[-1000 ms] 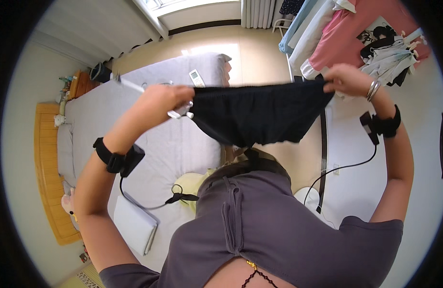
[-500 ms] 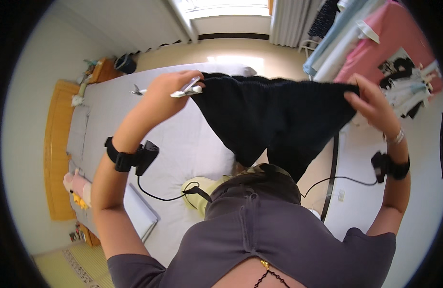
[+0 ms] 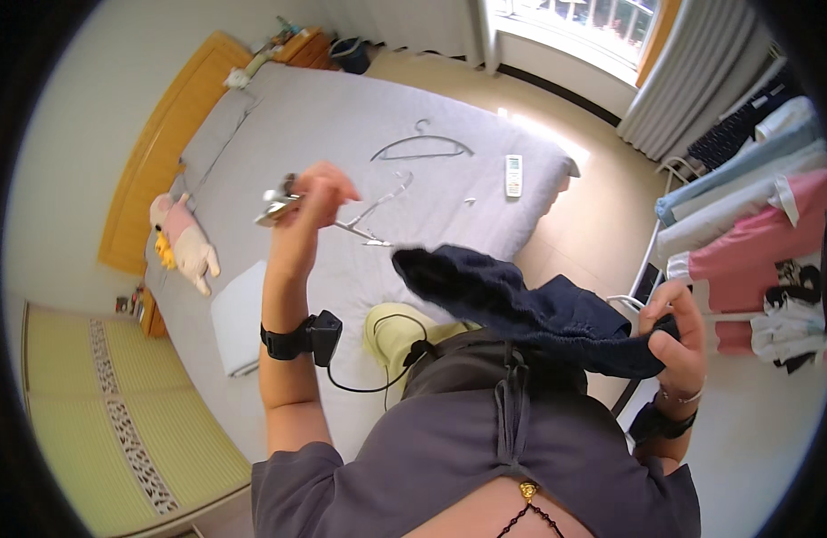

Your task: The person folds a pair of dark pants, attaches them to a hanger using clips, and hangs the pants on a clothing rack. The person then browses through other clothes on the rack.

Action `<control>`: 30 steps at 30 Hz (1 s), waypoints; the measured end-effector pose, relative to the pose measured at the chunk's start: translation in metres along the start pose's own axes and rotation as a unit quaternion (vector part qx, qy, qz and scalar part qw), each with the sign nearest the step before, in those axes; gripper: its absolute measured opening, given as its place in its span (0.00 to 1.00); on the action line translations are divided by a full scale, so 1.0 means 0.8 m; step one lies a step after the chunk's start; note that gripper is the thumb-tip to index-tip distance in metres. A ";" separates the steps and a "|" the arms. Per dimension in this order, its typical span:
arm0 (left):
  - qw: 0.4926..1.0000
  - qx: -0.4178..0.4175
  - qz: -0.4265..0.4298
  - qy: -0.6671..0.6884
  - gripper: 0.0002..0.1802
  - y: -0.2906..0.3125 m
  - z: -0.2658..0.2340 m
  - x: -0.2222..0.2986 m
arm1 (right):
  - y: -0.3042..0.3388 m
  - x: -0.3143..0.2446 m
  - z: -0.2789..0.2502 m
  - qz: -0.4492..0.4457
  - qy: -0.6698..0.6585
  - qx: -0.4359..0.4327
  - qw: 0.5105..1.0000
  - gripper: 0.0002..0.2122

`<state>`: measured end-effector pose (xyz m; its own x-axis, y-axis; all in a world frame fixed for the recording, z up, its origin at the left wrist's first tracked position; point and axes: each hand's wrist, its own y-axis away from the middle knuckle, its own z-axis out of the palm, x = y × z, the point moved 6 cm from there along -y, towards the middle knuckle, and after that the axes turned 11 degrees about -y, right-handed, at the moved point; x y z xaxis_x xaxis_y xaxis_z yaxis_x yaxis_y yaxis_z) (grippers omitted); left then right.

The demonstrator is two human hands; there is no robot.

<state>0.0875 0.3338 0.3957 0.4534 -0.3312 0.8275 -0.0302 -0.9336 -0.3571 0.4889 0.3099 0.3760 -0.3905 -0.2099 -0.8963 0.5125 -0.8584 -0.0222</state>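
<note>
Pinching the edge of the dark garment (image 3: 557, 314), your right hand (image 3: 676, 336) has its thumb and fingers closed on the cloth, with only the cloth between them. That is the one place where a hand holds it. From there the garment stretches to your left, bunched and folded, in front of your waist. Its far end sticks out over the side of the bed (image 3: 324, 117), and no hand is on that end.

Your left hand (image 3: 315, 197) is over the bed, with its fingers curled around a clip hanger (image 3: 352, 228). The fingers are blurry, so you cannot tell just how tight they are. One shiny clip pokes out on the left of that hand, and the rest of the hanger pokes out on the right. This hand is well apart from the cloth.

On the bed, past your hands, lie a gray hanger (image 3: 422, 155) and a white remote (image 3: 514, 177). A plush toy (image 3: 189, 240) lies near the headboard (image 3: 176, 148).
</note>
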 end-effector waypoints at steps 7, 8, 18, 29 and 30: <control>0.959 0.138 0.094 0.229 0.43 0.070 -0.059 0.029 | -0.057 0.070 0.019 0.095 -0.163 -0.026 0.982 0.07; 0.943 0.160 0.097 0.274 0.43 0.076 -0.058 0.031 | -0.062 0.076 0.024 0.128 -0.156 -0.007 0.979 0.08; 0.894 0.198 0.204 -0.348 0.24 0.064 0.094 0.099 | -0.082 0.127 0.076 0.263 -0.135 -0.103 0.950 0.15; 0.879 0.070 0.111 -0.459 0.08 0.046 0.219 0.057 | -0.072 0.127 0.053 0.100 0.079 0.005 0.992 0.08; 0.895 0.047 0.106 -0.432 0.08 0.050 0.221 0.055 | -0.070 0.128 0.050 0.092 0.084 0.004 0.992 0.08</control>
<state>0.2638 0.3062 0.3410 0.9667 -0.2318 0.1084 -0.1399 -0.8333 -0.5348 0.3895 0.3180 0.3028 -0.1569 -0.2833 -0.9461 0.5578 -0.8160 0.1518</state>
